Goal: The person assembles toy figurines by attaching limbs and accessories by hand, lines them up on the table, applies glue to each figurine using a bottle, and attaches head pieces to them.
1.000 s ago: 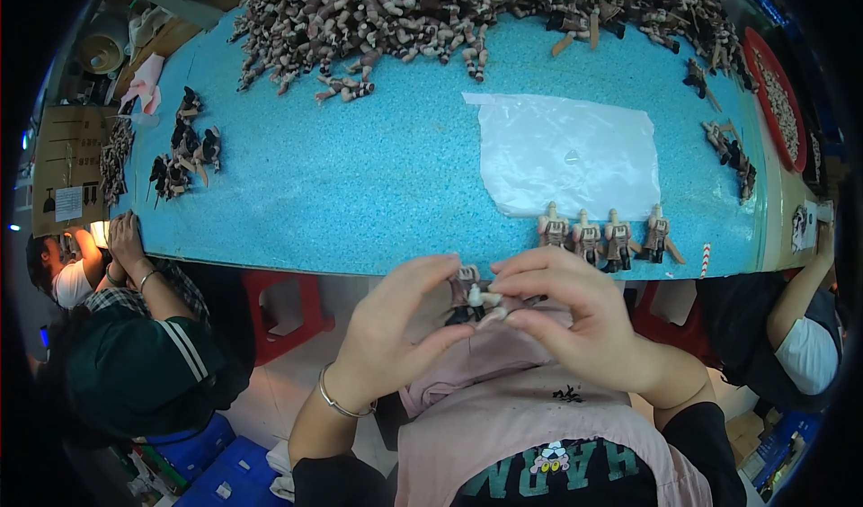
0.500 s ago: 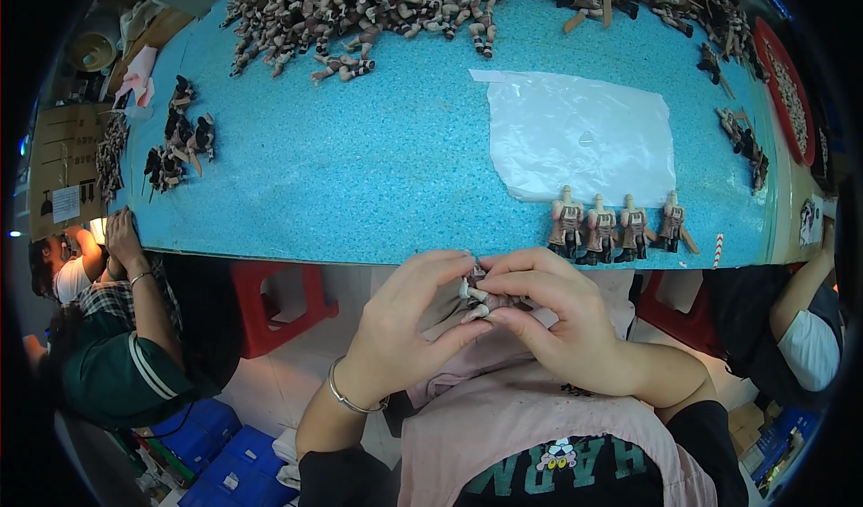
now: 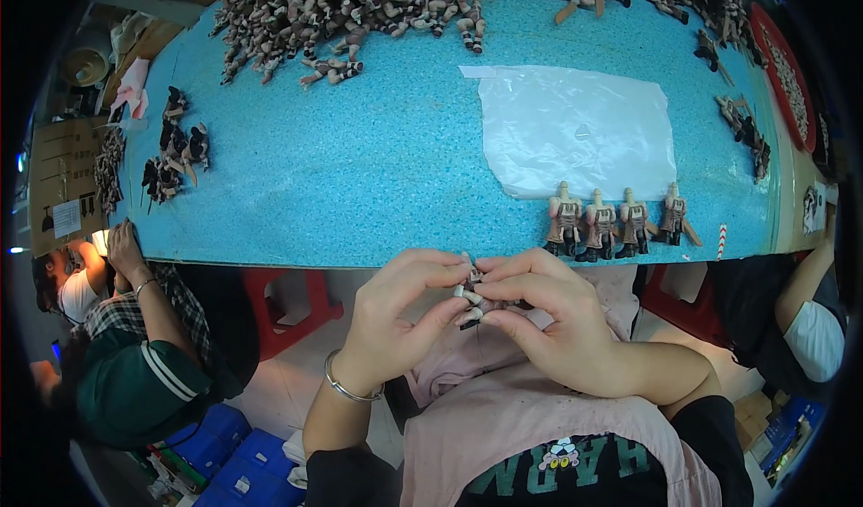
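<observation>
Working at the near edge of a wide, speckled light-blue tabletop [image 3: 342,174]. Facing a big heap of brown, cream and dark plastic-looking figure parts [image 3: 351,4] along the far side. Wearing a dusty-pink cloth apron [image 3: 575,417], working in front of the tabletop rather than over it. Leaving a flat, translucent white plastic sheet [image 3: 580,134] untouched ahead. Having a row of four brown-and-cream plastic-looking figures with dark boots and pale stubs on top [image 3: 600,226] at the sheet's near edge. Pinching narrowly with both the bare left hand [image 3: 395,305] and the bare right hand [image 3: 562,323], thumbs opposing fingers. Holding between the fingertips a small brown-and-cream plastic-looking figure piece [image 3: 475,298], showing a tiny whitish tip [image 3: 459,290] toward the left hand. Not telling from this view whether one part or two, fingers covering much of it. Likely needing a light, even pinch, steadying with the right and making fine turns with the left; avoiding squeezing thin limbs; uncovering the tip for a clear look. Probably safer working over the tabletop, avoiding losing a dropped bit.
</observation>
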A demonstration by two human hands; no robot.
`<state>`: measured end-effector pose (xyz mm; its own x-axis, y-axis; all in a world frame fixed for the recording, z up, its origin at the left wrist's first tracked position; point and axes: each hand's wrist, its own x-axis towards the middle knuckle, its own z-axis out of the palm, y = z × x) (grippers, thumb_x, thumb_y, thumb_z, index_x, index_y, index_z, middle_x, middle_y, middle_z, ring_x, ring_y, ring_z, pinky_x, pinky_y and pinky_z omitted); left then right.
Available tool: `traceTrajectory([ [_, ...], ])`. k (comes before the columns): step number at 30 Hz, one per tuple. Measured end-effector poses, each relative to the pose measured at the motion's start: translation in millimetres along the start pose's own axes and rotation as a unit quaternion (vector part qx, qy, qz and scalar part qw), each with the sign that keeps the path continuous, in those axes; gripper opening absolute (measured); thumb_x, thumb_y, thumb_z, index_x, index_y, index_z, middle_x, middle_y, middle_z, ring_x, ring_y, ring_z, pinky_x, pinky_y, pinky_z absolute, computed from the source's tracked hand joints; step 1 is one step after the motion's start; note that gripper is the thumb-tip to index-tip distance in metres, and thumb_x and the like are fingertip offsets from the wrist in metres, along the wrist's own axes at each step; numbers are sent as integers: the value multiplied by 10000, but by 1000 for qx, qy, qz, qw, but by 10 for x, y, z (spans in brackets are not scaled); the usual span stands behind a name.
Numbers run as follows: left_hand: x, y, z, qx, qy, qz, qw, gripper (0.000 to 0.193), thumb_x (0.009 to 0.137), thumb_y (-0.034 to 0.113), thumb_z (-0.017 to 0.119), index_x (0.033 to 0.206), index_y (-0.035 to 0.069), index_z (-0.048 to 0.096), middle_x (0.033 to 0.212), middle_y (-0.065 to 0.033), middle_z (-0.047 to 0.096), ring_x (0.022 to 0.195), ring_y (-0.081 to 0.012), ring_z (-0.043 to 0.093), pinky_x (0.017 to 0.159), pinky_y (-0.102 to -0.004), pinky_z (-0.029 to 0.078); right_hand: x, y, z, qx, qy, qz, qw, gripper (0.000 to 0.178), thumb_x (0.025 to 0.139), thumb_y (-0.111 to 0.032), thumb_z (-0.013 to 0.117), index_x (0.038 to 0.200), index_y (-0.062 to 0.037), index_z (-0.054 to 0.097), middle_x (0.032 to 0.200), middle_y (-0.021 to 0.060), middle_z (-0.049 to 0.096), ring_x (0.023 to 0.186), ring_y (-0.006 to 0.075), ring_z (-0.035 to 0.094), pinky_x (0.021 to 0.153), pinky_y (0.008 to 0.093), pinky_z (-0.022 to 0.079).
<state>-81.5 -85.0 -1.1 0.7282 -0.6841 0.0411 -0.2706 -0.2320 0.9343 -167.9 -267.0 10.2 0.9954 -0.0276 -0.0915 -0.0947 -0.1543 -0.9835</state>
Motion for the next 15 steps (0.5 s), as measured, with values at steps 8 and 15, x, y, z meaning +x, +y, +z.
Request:
traceTrajectory([
  [8,-21,-82,19,-48,12,-2,999,183,743,-2,693,922,-5,655,946,-142,664,890,-249,645,768,-314,512,17,-20,4,11,2,-2,1000,235,760,29,691,992,7,654,1028,142,592,1039,303,606,850,351,502],
  [15,-232,-68,145,-232,151,18,961,218,865,-27,576,1078,-64,548,1142,-172,530,1030,-215,570,898,-326,472,-45,-167,129,97,113,-30,988,289,839,-4,624,1112,17,529,1037,137,576,914,214,627,737,290,533],
])
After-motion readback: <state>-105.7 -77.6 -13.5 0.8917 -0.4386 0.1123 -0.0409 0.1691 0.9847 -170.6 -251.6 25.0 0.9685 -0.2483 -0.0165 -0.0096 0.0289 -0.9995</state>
